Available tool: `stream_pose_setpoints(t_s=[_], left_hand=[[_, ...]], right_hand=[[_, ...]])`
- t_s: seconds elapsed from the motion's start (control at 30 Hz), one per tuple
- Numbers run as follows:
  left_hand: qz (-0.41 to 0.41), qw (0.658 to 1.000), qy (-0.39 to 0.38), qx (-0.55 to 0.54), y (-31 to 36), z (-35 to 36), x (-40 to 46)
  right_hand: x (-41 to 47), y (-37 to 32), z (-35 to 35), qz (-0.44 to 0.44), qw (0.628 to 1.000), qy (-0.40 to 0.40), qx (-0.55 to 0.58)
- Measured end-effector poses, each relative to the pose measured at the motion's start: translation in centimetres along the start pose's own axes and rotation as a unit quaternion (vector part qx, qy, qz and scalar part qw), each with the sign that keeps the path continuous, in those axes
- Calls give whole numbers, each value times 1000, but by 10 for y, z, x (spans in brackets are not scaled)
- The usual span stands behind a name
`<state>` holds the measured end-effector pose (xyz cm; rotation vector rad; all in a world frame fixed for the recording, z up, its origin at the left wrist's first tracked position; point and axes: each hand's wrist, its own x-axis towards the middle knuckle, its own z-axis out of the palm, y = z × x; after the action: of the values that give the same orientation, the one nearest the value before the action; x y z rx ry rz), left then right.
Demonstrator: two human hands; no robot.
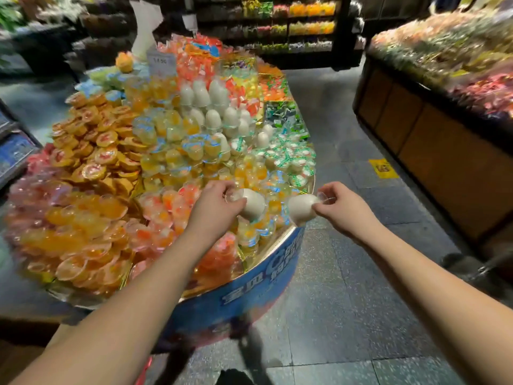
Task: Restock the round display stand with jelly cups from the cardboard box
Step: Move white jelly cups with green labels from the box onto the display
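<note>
The round display stand [258, 290] has a blue printed wall and is heaped with jelly cups in orange, yellow, pink and white. My left hand [215, 208] grips a white egg-shaped jelly cup [254, 204] by its clear base, above the stand's near right part. My right hand [342, 208] pinches a second white jelly cup [301, 208] by its clear base, just over the stand's right rim. Both cups lie tilted with their rounded ends toward each other. More white egg-shaped cups [213, 107] stand in rows higher on the pile. The cardboard box is not in view.
A price sign [161, 62] stands near the top of the stand. A long wooden counter [433, 134] piled with sweets runs along the right. Dark shelves [299, 23] of packaged goods line the back. Grey tiled floor [347, 273] with a yellow sticker [383, 168] lies between them.
</note>
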<state>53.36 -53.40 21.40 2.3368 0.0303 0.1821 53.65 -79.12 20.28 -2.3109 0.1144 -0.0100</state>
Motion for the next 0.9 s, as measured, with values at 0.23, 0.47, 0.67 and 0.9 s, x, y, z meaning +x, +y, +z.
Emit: stream_pose_setpoints(t_s=[0.23,0.47,0.67,0.9], left_hand=[[45,998,-9,43,44,55,93],[-5,996,22,91,39,111,213],[-60,990,8,128,37,134,303],[-90,975,-11,200,28,146,375]], right_hand=[[87,27,-53,-42,997,23,-58],[222,52,-65,-76,992,-13,-100],[335,63,-66,-70,990,-59,-106],[429,63,-60,-101,981,-97,-131]])
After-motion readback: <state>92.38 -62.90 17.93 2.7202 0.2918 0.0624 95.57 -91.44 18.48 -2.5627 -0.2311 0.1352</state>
